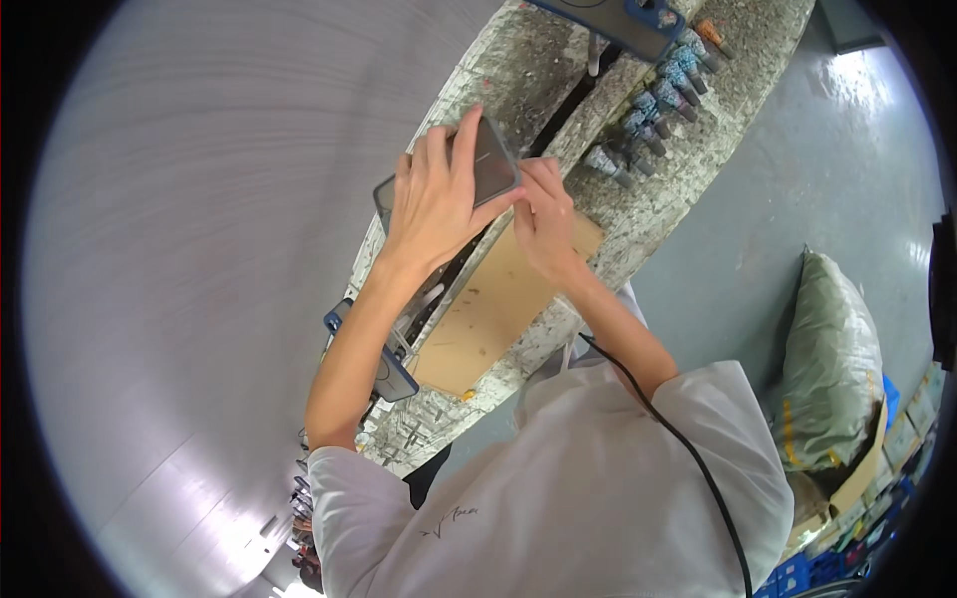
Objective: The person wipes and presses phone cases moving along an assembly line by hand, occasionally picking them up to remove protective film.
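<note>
A dark grey, see-through phone case (495,159) is tilted above the workbench. My left hand (434,189) is spread across it, with the fingers over its far side and the thumb along its near edge, gripping it. At the case's right corner, the curled fingers of my right hand (546,214) are closed against the edge, close to my left thumb. Whether they also hold something small is hidden. Below my hands lies a tan cardboard sheet (488,304) on the paint-spattered workbench (653,209).
A blue-rimmed phone case (618,28) is at the far edge of view, and another blue-rimmed case (392,374) sits beside my left forearm. Several paint-crusted stubby pieces (663,100) line the bench's right side. A full pale sack (832,349) stands on the grey floor (728,249).
</note>
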Tool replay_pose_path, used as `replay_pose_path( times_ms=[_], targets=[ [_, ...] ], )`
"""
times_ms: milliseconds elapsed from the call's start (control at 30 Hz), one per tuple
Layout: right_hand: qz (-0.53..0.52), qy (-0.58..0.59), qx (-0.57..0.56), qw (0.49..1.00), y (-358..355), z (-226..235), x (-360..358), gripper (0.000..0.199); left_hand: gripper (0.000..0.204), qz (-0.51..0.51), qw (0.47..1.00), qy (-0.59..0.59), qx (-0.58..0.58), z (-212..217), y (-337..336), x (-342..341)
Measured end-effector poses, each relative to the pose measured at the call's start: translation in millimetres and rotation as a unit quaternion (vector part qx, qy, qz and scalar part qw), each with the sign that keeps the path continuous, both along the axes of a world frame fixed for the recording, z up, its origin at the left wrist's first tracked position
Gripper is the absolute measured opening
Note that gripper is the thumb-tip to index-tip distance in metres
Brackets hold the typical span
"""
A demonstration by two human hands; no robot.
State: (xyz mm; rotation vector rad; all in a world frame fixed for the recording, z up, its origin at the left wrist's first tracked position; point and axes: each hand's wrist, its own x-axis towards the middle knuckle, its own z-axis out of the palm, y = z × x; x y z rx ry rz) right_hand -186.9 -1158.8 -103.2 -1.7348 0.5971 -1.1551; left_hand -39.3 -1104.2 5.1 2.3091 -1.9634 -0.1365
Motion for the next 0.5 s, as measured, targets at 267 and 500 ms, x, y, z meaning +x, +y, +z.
replay_pose_path(
  times_ms=[267,500],
  targets=[
    [-0.07,0.061,-0.04,0.995,-124.7,-1.7,-43.0,0.038,0.104,-0.048,0.998,0.03,-0.035,12.4,-131.3,-33.5],
    [-0.252,0.044,0.028,0.966,-195.1,-8.0,-103.6,0.062,0.111,-0.127,0.985,-0.051,-0.104,39.9,-241.1,-57.4]
  ],
)
